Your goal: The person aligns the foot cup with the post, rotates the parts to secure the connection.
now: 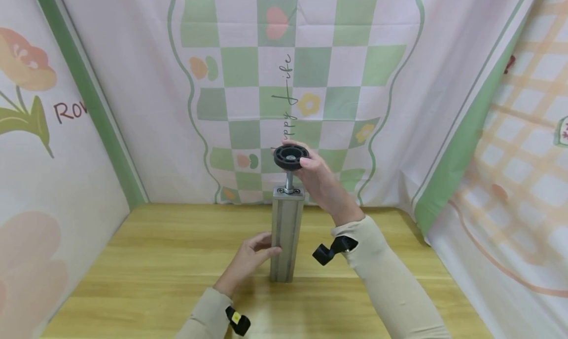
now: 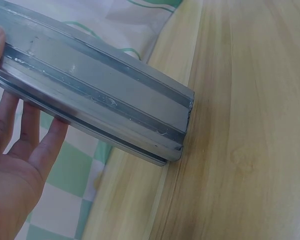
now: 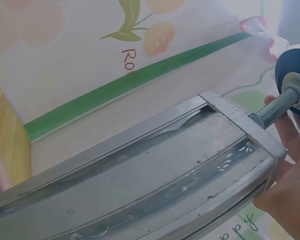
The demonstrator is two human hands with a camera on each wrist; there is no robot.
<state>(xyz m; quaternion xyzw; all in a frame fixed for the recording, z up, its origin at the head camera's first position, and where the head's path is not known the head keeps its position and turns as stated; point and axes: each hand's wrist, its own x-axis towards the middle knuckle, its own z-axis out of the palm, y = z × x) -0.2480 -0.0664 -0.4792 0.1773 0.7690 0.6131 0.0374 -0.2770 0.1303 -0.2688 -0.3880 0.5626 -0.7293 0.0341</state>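
Note:
An aluminium profile (image 1: 285, 235) stands upright on the wooden table, its lower end on the boards in the left wrist view. From its capped top rises a threaded rod (image 3: 276, 109) with a nut, carrying a black round levelling foot (image 1: 291, 157). My left hand (image 1: 248, 257) grips the profile low on its left side, thumb across the front and fingers behind. At the top, my right hand (image 1: 321, 181) holds the black foot by its rim, thumb on the near edge. Two screws (image 1: 297, 191) show in the end cap beside the rod.
The wooden table (image 1: 146, 260) spreads around the profile. Behind it hangs a green-and-white checked cloth (image 1: 275, 97), with printed cloth walls to the left and right. A black strap mount (image 1: 335, 249) sits on my right wrist, another (image 1: 238, 321) on my left.

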